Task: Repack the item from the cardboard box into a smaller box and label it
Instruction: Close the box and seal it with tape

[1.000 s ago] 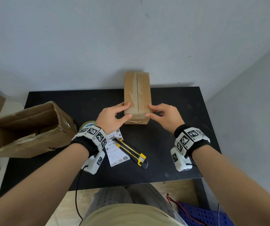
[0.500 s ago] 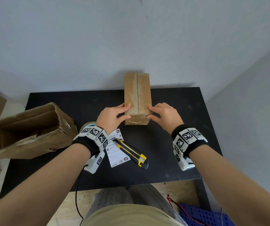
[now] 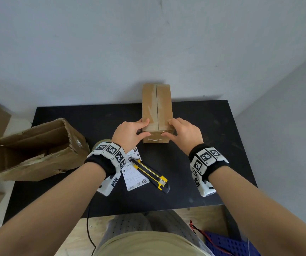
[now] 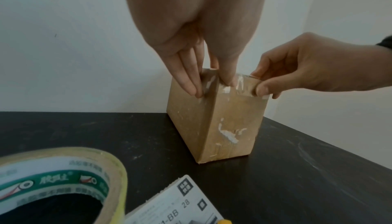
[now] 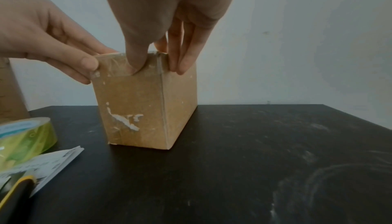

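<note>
A small closed cardboard box [image 3: 156, 108] stands at the middle back of the black table [image 3: 209, 145]. Clear tape [image 4: 241, 85] wraps over its near top edge. My left hand [image 3: 141, 128] holds the near left corner, thumb on the front face and fingers down the left side. At the near right corner my right hand [image 3: 171, 128] does the same, thumb on the taped front face and fingers on the right side. A white shipping label [image 3: 134, 172] lies flat on the table behind my left wrist.
A larger open cardboard box [image 3: 32, 150] lies on its side at the left edge. A yellow and black utility knife [image 3: 150, 172] rests partly on the label. A tape roll [image 4: 63, 177] sits by my left wrist. A blue crate [image 3: 231, 244] is on the floor.
Both thumbs have slid from the box's top edge down onto its front face. The box, label and knife have not moved.
</note>
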Demonstrator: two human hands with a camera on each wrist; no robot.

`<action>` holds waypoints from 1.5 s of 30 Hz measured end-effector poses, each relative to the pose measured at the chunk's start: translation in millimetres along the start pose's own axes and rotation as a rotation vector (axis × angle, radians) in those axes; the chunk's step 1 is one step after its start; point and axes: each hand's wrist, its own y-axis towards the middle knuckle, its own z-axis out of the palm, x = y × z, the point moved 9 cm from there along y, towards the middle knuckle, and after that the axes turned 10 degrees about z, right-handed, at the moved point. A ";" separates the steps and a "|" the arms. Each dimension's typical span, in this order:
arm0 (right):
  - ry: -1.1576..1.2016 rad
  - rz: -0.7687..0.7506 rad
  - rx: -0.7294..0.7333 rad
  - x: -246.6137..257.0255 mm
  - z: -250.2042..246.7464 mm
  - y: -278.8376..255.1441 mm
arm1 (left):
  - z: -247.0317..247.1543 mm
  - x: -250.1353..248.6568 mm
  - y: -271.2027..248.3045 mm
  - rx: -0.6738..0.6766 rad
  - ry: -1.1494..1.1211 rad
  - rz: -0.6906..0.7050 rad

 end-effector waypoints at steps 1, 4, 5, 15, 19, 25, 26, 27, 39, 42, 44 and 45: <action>0.018 -0.003 0.021 -2.4 -0.5 -1.0 | -0.3 -0.6 -0.5 0.014 -0.010 -0.004; 0.045 0.012 0.096 -9.5 -1.2 -2.0 | -1.3 -2.9 -2.6 0.063 -0.017 -0.010; 0.046 0.021 0.122 -11.6 0.0 -1.8 | -1.1 -3.1 -3.2 0.088 0.002 -0.004; 0.680 0.530 0.265 -50.8 7.3 -13.6 | -8.2 -13.6 -2.9 0.091 -0.035 -0.085; 0.749 0.508 0.371 -29.2 7.2 -11.2 | -7.0 -20.0 2.1 0.106 -0.003 -0.151; 0.740 0.460 0.392 -13.9 7.8 -5.9 | 0.6 -9.6 8.8 0.094 0.014 -0.311; 0.733 0.446 0.388 -11.0 8.5 -5.1 | 0.9 -6.9 7.6 0.084 0.012 -0.351; 0.735 0.433 0.388 -8.2 9.8 -4.2 | 0.8 -4.0 6.0 0.073 0.011 -0.392; 0.929 0.801 0.286 -55.3 44.2 -10.5 | 4.3 22.3 -10.4 -0.036 -0.501 -0.565; 1.111 0.847 0.359 -52.4 55.7 -15.8 | 13.1 24.8 -17.1 -0.044 -0.685 -0.576; 1.196 0.856 0.382 -51.4 56.6 -18.1 | 17.5 27.0 -20.7 -0.044 -0.681 -0.565; 1.210 0.860 0.387 -52.6 56.9 -18.8 | 19.9 28.7 -22.6 -0.055 -0.694 -0.560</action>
